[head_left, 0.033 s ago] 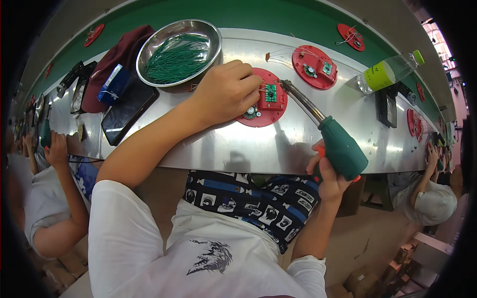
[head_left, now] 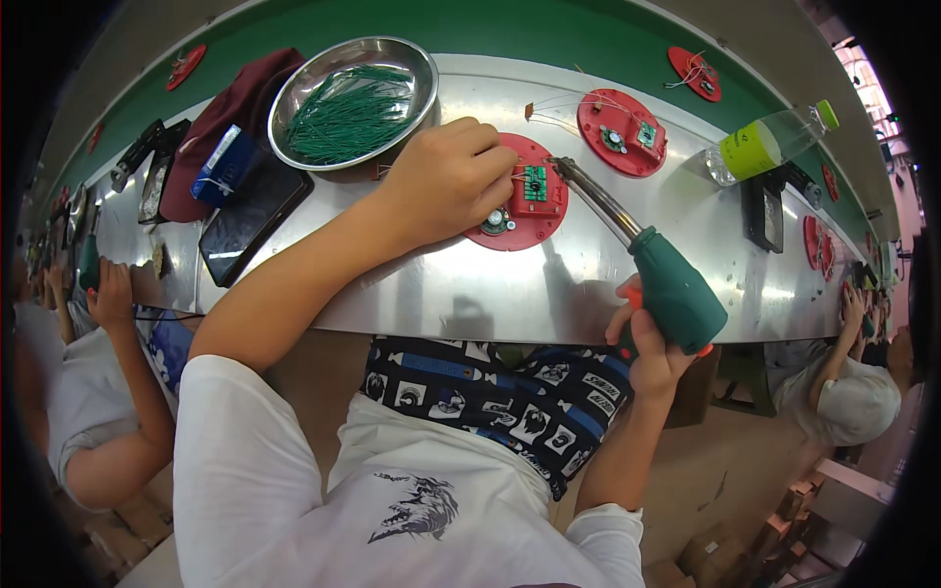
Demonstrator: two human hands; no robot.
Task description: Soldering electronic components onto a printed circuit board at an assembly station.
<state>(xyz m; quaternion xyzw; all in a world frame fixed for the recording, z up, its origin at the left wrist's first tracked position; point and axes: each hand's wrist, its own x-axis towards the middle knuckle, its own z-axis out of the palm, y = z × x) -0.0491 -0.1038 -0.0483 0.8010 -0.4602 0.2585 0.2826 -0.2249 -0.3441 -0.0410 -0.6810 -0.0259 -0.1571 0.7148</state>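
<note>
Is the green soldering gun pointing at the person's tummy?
No, the soldering gun points away, with its metal tip directed toward the round red housing.

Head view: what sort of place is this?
Probably an electronics assembly workshop or factory. The right hand holds a green-handled soldering tool by a red disc bearing a circuit board; similar discs lie on the green strip behind, and other people are along the metal bench.
</note>
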